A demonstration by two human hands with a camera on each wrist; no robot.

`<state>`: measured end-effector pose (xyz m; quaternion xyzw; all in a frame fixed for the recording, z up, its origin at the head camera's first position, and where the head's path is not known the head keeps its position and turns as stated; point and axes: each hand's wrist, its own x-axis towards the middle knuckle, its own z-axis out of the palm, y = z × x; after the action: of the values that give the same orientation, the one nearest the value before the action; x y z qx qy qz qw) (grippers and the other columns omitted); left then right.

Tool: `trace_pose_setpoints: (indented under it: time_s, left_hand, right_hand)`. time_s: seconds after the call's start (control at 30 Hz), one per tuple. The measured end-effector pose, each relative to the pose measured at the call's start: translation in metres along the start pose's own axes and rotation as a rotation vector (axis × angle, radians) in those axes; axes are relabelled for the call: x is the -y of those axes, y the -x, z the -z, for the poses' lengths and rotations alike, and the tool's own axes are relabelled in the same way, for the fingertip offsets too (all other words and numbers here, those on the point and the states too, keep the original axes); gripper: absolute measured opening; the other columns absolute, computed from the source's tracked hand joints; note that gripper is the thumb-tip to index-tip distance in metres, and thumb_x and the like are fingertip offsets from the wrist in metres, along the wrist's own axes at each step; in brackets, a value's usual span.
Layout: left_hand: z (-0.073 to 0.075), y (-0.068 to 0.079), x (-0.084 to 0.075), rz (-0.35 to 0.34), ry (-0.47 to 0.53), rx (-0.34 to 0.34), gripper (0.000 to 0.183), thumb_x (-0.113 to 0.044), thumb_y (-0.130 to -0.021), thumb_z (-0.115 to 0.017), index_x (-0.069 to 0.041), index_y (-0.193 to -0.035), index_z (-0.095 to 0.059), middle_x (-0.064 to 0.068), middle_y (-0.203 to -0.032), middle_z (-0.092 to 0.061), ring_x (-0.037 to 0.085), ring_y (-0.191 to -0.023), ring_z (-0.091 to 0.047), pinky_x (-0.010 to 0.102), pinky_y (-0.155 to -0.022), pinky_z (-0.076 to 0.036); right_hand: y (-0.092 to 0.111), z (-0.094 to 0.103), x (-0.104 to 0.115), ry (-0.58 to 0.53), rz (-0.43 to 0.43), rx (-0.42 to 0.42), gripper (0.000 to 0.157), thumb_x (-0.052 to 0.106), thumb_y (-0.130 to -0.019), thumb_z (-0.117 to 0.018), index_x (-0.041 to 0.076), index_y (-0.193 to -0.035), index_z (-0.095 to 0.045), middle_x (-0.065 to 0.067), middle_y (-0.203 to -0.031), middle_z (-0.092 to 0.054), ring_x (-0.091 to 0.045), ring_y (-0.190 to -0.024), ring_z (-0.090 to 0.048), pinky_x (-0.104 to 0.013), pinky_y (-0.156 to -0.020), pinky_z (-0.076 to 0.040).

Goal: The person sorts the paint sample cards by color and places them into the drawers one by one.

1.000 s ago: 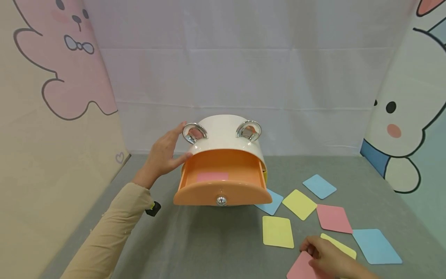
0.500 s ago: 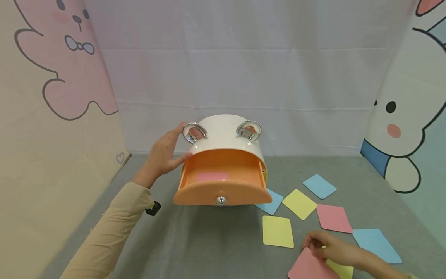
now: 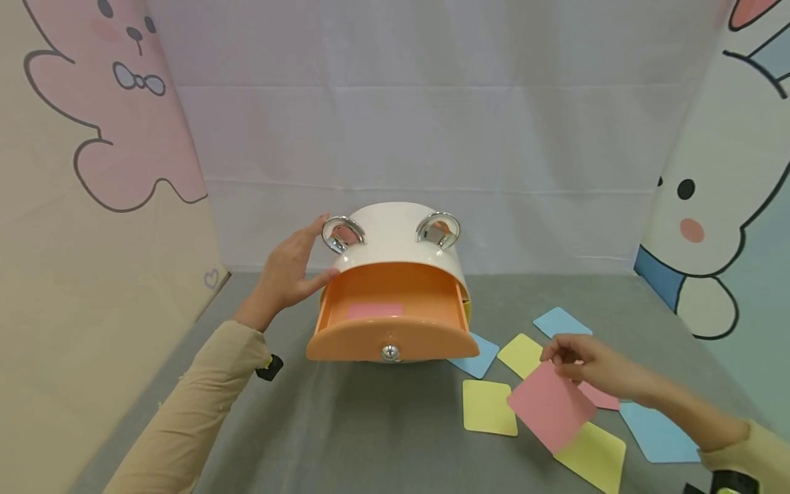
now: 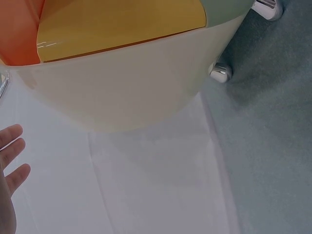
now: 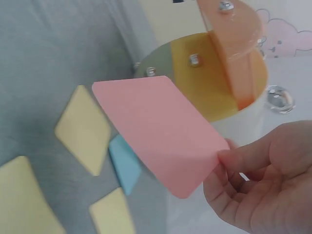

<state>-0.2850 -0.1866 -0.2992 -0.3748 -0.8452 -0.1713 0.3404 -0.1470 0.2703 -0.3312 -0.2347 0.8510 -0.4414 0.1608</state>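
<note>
A white drawer box [image 3: 395,233] with two chrome ear-like rings stands mid-table in the head view. Its orange top drawer [image 3: 391,337] is pulled out, and a pink card [image 3: 374,311] lies inside. My left hand [image 3: 285,271] rests against the box's left side, thumb near the front rim, fingers extended. In the left wrist view its fingers [image 4: 13,151] show only at the left edge. My right hand [image 3: 601,367] pinches a square pink card [image 3: 551,405] by one corner between thumb and fingers, above the scattered cards. The right wrist view shows this card tilted before the box.
Yellow cards [image 3: 489,407] and blue cards [image 3: 659,433] lie scattered on the grey cloth [image 3: 308,425] right of the box. Another pink card [image 3: 600,396] is partly behind my right hand. A yellow drawer [image 5: 195,83] sits below the orange one. A white curtain [image 3: 524,137] hangs behind.
My right hand has raised the pink card off the table and moved it up and away from me, uncovering a yellow card. My left hand stays at the box.
</note>
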Motion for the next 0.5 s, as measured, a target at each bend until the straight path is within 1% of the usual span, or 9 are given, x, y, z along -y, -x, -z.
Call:
trace_pose_setpoints:
  time_s: [0.1,0.33,0.5]
  left_hand:
    - [0.0,0.0,0.0,0.006,0.004,0.005,0.087,-0.069,-0.084,-0.031,-0.006,-0.143,-0.025,0.013,-0.139,-0.039,0.033,-0.113,-0.047,0.05,-0.089,-0.04]
    - [0.0,0.0,0.001,0.01,0.002,0.006,0.087,-0.069,-0.084,-0.031,-0.007,-0.144,-0.024,0.012,-0.14,-0.038,0.033,-0.115,-0.046,0.05,-0.091,-0.039]
    - [0.0,0.001,0.002,0.012,0.005,0.013,0.087,-0.069,-0.084,-0.031,-0.008,-0.144,-0.024,0.012,-0.14,-0.039,0.033,-0.116,-0.046,0.049,-0.092,-0.038]
  right_hand:
    - [-0.006,0.011,0.017,0.038,0.024,-0.022,0.012,-0.001,-0.09,-0.047,-0.005,-0.101,-0.052,-0.009,-0.083,-0.049,-0.012,-0.074,-0.049,-0.026,-0.059,-0.049]
    - [-0.018,0.029,0.048,0.12,0.007,-0.092,0.015,0.002,-0.09,-0.05,-0.004,-0.103,-0.053,-0.01,-0.086,-0.052,-0.012,-0.077,-0.051,-0.028,-0.063,-0.05]
    - [-0.028,0.038,0.064,0.103,-0.042,-0.121,0.016,0.003,-0.091,-0.048,-0.005,-0.104,-0.052,-0.011,-0.088,-0.052,-0.016,-0.078,-0.052,-0.028,-0.066,-0.05]
